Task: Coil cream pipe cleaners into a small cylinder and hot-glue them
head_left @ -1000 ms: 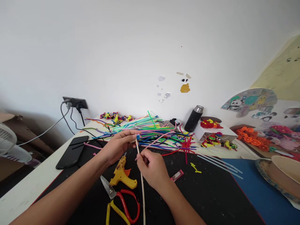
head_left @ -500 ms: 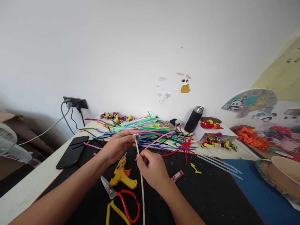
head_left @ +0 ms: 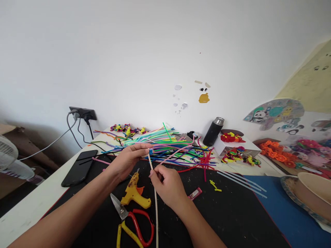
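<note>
Between the fingertips of my left hand (head_left: 136, 154) is a small blue piece (head_left: 151, 151), pinched at the upper end of a cream pipe cleaner (head_left: 156, 213). My right hand (head_left: 167, 181) is closed on that same pipe cleaner a little lower, thumb against forefinger. Its long tail hangs down past the bottom of the picture. Below my left hand a yellow glue gun (head_left: 136, 194) lies on the black mat (head_left: 207, 220). Scissors (head_left: 126, 217) with red and yellow handles lie nearer, blades partly spread.
Behind my hands spreads a pile of coloured pipe cleaners (head_left: 160, 139). A phone (head_left: 79, 168) lies left. Toward the right are a black flask (head_left: 213, 131), small yellow pieces (head_left: 215, 186), clear glue sticks (head_left: 241, 182) and a bowl (head_left: 314, 187). Several finished colourful figures (head_left: 128, 129) sit by the wall.
Both hands keep nearly the same place and grip. The pipe cleaner's hanging tail has shifted slightly left, and the whole view has moved a little.
</note>
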`<state>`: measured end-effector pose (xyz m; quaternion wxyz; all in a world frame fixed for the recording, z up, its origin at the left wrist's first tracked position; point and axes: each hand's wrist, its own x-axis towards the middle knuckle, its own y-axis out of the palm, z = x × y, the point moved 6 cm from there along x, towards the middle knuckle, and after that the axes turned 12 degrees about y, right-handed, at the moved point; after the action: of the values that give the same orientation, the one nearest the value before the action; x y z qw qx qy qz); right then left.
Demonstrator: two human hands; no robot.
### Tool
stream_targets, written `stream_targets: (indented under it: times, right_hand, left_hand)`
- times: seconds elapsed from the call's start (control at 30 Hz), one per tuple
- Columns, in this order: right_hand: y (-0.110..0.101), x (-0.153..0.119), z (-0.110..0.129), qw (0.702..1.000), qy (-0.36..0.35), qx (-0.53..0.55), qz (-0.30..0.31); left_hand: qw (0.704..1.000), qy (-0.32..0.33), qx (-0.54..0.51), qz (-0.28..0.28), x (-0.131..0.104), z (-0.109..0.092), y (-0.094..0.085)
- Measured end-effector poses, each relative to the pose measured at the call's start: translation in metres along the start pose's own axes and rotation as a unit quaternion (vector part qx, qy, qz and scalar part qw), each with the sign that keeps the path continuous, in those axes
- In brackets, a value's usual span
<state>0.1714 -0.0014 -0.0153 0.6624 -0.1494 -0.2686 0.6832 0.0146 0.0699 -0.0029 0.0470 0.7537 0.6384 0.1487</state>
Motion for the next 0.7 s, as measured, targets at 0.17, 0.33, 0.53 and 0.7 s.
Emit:
stream_targets:
  times: [0.17, 0.33, 0.53, 0.7]
  right_hand:
    - [-0.0005, 0.0005, -0.0020, 1.000, 0.001, 0.000, 0.000]
    - [-0.0021, 0.0010, -0.0027, 1.000, -0.001, -0.003, -0.004]
    - [-0.0048, 0.0036, -0.0051, 1.000, 0.001, -0.004, -0.009]
    - [-0.0045, 0.0032, -0.0052, 1.000, 0.003, -0.007, -0.009]
  left_hand:
    - [0.999, -0.030, -0.031, -0.008, -0.0012, 0.0029, 0.0004]
    - [0.998, -0.043, -0.048, 0.002, -0.0017, 0.0056, 0.0007]
    - [0.998, -0.038, -0.048, -0.014, -0.0008, 0.0059, -0.0024]
    - [0.994, -0.084, -0.070, -0.031, -0.0065, 0.0062, 0.0036]
